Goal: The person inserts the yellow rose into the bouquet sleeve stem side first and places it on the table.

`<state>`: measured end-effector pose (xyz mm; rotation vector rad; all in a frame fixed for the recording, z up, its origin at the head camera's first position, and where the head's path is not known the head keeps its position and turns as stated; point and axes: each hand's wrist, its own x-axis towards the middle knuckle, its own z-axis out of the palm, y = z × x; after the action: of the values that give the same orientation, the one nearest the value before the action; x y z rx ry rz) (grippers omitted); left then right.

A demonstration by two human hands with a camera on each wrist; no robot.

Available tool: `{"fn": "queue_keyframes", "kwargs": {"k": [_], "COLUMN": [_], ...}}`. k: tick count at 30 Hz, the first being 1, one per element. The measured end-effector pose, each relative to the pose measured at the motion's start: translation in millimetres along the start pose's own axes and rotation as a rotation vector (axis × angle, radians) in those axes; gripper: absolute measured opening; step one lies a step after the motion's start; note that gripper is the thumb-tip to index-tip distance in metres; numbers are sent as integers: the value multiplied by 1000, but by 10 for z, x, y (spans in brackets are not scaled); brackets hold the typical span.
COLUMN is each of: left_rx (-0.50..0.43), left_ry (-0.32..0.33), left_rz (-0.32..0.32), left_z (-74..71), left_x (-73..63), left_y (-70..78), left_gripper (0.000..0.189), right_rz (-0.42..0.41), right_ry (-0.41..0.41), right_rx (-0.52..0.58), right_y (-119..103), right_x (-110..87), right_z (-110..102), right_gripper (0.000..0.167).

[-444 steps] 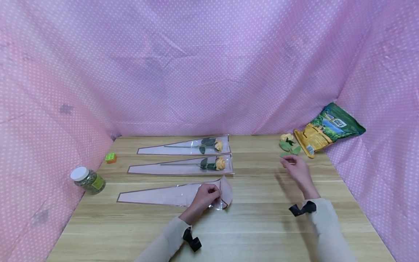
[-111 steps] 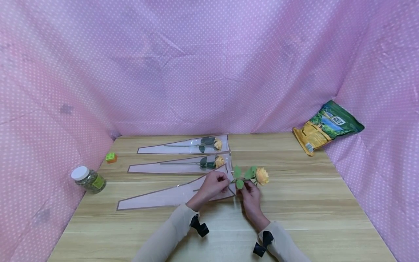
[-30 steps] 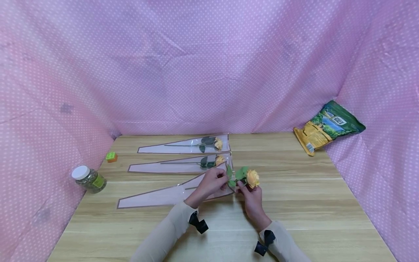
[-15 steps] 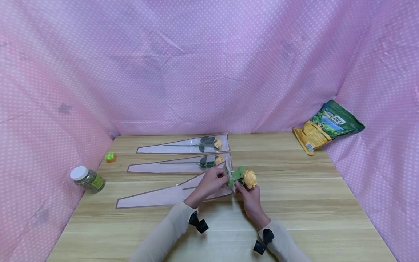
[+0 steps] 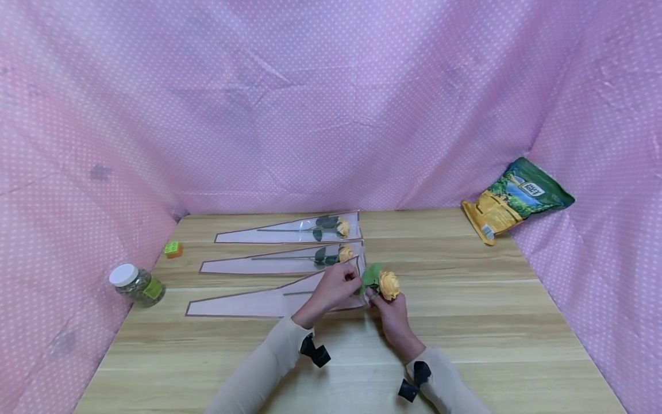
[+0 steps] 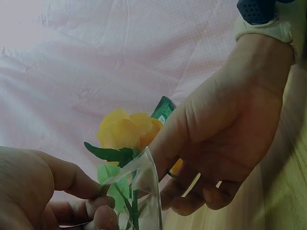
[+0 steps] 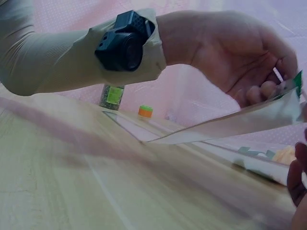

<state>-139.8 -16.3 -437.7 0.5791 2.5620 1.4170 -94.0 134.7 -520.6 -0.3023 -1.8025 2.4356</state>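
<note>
My left hand point(image 5: 331, 290) pinches the edge at the wide mouth of a flat tapered flower sleeve point(image 5: 233, 303), which lies with its narrow end to the left. The mouth is raised off the table, as the right wrist view shows. In my right hand point(image 5: 395, 319) is a yellow artificial rose point(image 5: 389, 285), held just below the bloom. Its stem runs left inside the sleeve, seen through the front. In the left wrist view the clear film point(image 6: 146, 184) stands around the stem and green leaves, while the bloom point(image 6: 127, 129) is outside the mouth. The left fingers hide part of the leaves.
Behind lie two more sleeves, a middle one point(image 5: 227, 266) and a far one point(image 5: 238, 236), each with a yellow rose inside. A white-lidded jar point(image 5: 137, 284) and a green-and-orange toy block point(image 5: 173, 249) are at left. A green-and-yellow bag point(image 5: 517, 198) leans at back right.
The rose, earlier at the far right, has come to the sleeve's mouth. Over the last second it slid left, leaves entering the mouth, with my right hand following. The sleeve's narrow end shifted slightly away.
</note>
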Motion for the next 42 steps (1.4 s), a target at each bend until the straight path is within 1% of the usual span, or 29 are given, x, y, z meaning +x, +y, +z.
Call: {"fn": "queue_keyframes", "kwargs": {"k": [4,6,11,14,18,23,26,33,37,42], "left_rx": [-14,-35,-69,-67,-63,-72,-75,-101,-110,-96], "left_ry": [-19,-29,-26,-15,-10,-10,-16,-49,-58,-59], "left_rz": [0,2,-19,-31,-36,-33,-34,-36,-38,-51], "left_z": [-2,-2,-1,-5,-8,1,-5,-9,-3,3], "left_x": [6,7,0,-7,-10,-1,-5,-13,-16,-9], "left_y": [-19,-33,-59,-61,-61,-84,-86,-86,-83,-82], "left_gripper": [25,25,24,23,22,20,21,21,20,21], "right_rz": [31,45,54,46,46,69,68,56,55,60], "right_ry": [-22,-44,-111,-156,-215,-254,-274,-257,-250,-243], "right_rx": [-54,-71,-81,-61,-38,-65,-71,-32,-54,-96], "right_y": [-29,-45,-89,-117,-160,-213,-231,-299,-332,-342], "right_x": [19,30,49,57,58,47,44,57,71,87], "right_z": [-29,-50,-126,-180,-250,-324,-363,-401,-406,-402], "right_gripper": [21,24,42,48,43,33,30,22,20,22]}}
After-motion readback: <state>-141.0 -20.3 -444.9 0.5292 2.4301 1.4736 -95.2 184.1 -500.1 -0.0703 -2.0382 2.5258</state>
